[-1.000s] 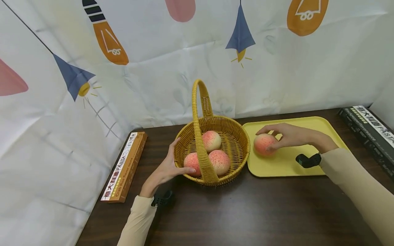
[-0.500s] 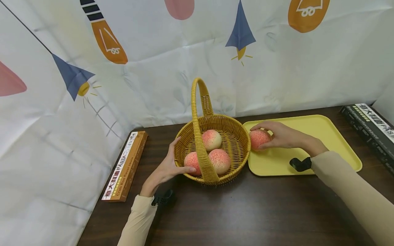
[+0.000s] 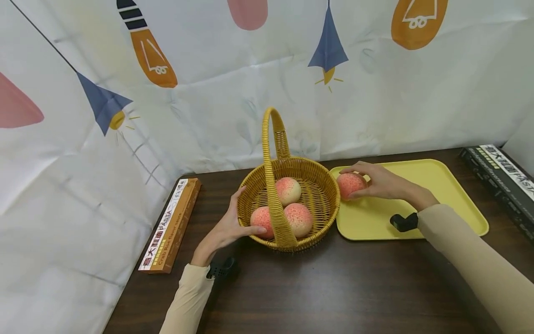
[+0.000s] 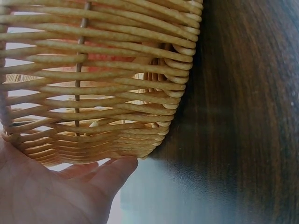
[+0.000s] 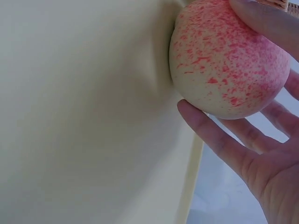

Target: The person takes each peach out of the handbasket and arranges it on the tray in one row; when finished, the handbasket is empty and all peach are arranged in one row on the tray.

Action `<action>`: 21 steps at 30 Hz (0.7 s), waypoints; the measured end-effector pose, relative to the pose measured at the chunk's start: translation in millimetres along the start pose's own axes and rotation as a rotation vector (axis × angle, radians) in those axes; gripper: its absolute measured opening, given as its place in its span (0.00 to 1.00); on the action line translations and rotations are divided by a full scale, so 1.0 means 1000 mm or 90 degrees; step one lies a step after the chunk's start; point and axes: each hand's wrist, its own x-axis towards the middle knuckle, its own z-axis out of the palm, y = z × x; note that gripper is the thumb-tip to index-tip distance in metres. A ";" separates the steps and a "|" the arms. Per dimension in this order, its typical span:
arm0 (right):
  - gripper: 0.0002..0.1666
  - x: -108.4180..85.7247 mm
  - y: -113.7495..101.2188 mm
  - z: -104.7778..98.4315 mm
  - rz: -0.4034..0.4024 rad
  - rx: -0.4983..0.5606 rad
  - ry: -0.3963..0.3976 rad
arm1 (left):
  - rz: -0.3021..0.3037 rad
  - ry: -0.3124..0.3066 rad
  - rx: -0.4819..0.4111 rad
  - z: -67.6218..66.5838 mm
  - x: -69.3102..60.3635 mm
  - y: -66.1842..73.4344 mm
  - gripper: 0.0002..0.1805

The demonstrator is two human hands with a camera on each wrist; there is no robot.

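A yellow wicker basket (image 3: 319, 197) with a tall handle stands mid-table in the head view. Inside lie three pink-and-cream peaches, one at the back (image 3: 288, 191), one at the front (image 3: 298, 220) and one at the left (image 3: 261, 221). My left hand (image 3: 226, 226) grips the basket's left rim, the thumb over the edge; its weave fills the left wrist view. Another peach (image 3: 350, 186) sits at the left end of the yellow tray (image 3: 438, 204). Around that peach curl the thumb and fingers of my right hand (image 3: 383, 182). In the right wrist view the peach (image 5: 224, 65) appears against the tray surface.
An orange pasta box (image 3: 171, 225) lies left of the basket. At the far right lies a dark pasta box (image 3: 500, 181). Behind the dark wooden table (image 3: 317, 292) hangs a white patterned cloth (image 3: 233, 106). The tray's left edge adjoins the basket.
My right hand and its peach have moved left and slightly back along the tray, toward the basket, mostly in the first half second. The left hand stays on the rim.
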 end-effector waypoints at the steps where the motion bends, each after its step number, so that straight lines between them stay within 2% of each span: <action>1: 0.36 -0.001 0.000 -0.001 0.003 0.007 -0.005 | -0.001 -0.001 -0.001 0.000 0.001 0.000 0.73; 4: 0.38 -0.003 -0.008 -0.007 -0.017 -0.022 -0.018 | -0.002 -0.005 -0.002 0.002 0.002 0.000 0.74; 6: 0.40 -0.001 -0.021 -0.014 -0.053 -0.053 -0.017 | -0.002 -0.004 -0.001 0.002 0.002 0.000 0.74; 9: 0.41 0.005 -0.054 -0.025 -0.114 -0.093 -0.004 | 0.002 -0.001 -0.004 0.000 0.002 0.000 0.73; 12: 0.40 0.011 -0.087 -0.027 -0.184 -0.114 0.012 | 0.003 0.001 -0.009 -0.002 0.001 -0.001 0.73; 16: 0.39 0.013 -0.117 -0.013 -0.270 -0.133 0.009 | 0.001 -0.002 -0.005 -0.002 0.000 -0.001 0.73; 21: 0.35 0.014 -0.131 0.017 -0.312 -0.131 -0.041 | -0.007 0.000 0.001 0.000 -0.001 0.001 0.73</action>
